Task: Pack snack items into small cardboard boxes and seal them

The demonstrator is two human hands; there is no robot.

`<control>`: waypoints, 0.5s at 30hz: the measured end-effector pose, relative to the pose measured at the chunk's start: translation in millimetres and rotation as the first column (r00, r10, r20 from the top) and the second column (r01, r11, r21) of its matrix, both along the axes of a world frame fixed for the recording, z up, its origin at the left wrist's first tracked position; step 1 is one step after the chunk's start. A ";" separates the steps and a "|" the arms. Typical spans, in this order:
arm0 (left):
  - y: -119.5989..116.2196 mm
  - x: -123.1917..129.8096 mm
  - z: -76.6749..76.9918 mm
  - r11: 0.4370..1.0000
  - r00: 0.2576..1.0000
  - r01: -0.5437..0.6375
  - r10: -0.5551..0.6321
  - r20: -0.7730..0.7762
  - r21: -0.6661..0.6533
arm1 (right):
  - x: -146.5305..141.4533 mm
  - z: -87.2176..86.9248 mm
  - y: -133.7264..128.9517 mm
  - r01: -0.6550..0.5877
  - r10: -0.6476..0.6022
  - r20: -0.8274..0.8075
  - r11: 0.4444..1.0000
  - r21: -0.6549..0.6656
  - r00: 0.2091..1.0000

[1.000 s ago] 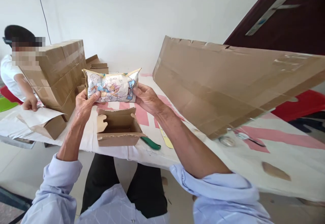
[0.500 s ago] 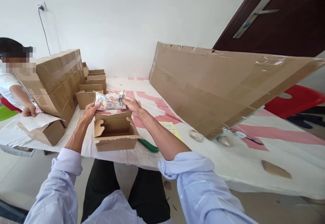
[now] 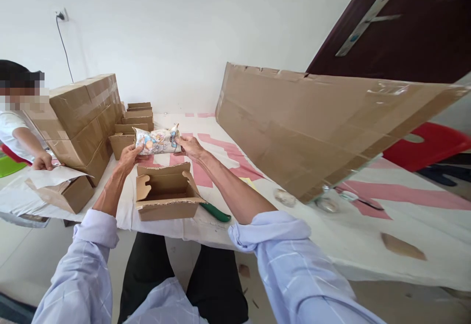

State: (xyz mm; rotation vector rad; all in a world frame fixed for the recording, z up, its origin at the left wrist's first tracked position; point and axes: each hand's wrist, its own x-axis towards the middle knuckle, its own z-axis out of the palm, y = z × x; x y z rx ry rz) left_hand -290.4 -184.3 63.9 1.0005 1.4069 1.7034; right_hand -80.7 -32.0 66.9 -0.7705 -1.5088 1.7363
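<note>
Between my two hands is a soft, printed packet (image 3: 157, 141), white with blue and tan cartoon figures. My left hand (image 3: 130, 157) is closed on its left end and my right hand (image 3: 190, 147) on its right end. The packet is held above and just behind an open cardboard box (image 3: 167, 210) near the table's front edge. One box flap with a notched edge stands up on the left, and the part of the inside that shows is bare. A green-handled tool (image 3: 216, 212) lies against the box's right side; its other end is hidden.
Stacked taped cartons (image 3: 79, 118) stand left, with several open boxes (image 3: 123, 141) beside them. A co-worker's hand (image 3: 43, 161) rests by a paper-topped box (image 3: 73, 194). A large cardboard sheet (image 3: 294, 123) leans on the right; tape rolls (image 3: 284, 197) lie near its base.
Both hands have lifted the packet slightly, away from the box's back edge. The box stays where it was.
</note>
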 end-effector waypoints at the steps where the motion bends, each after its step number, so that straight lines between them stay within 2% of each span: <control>1: 0.7 -0.4 7.6 1.000 1.000 -0.006 0.006 -0.010 0.021 | -0.7 8.8 1.4 0.005 -0.005 -0.015 1.000 0.020 1.000; 6: 0.1 -2.1 46.1 0.987 0.996 -0.039 0.051 -0.069 0.158 | -1.1 51.8 0.5 0.022 0.008 -0.132 0.975 0.223 0.991; 9: -4.7 -12.6 50.5 0.957 0.987 -0.100 0.131 -0.098 0.272 | 13.9 55.9 -8.5 -0.030 0.078 -0.123 0.933 0.358 0.989; 10: -7.4 -18.5 45.7 0.951 0.982 -0.136 0.168 -0.092 0.279 | 22.9 50.6 -12.9 -0.058 0.100 -0.089 0.918 0.392 0.991; 12: -14.6 -32.0 26.6 0.952 0.971 -0.214 0.232 -0.061 0.219 | 45.4 30.8 -23.0 -0.120 0.124 0.016 0.904 0.412 0.992; 15: -24.6 -51.5 -17.0 0.955 0.957 -0.288 0.290 -0.027 0.067 | 80.5 -10.4 -38.8 -0.187 0.133 0.187 0.934 0.306 0.973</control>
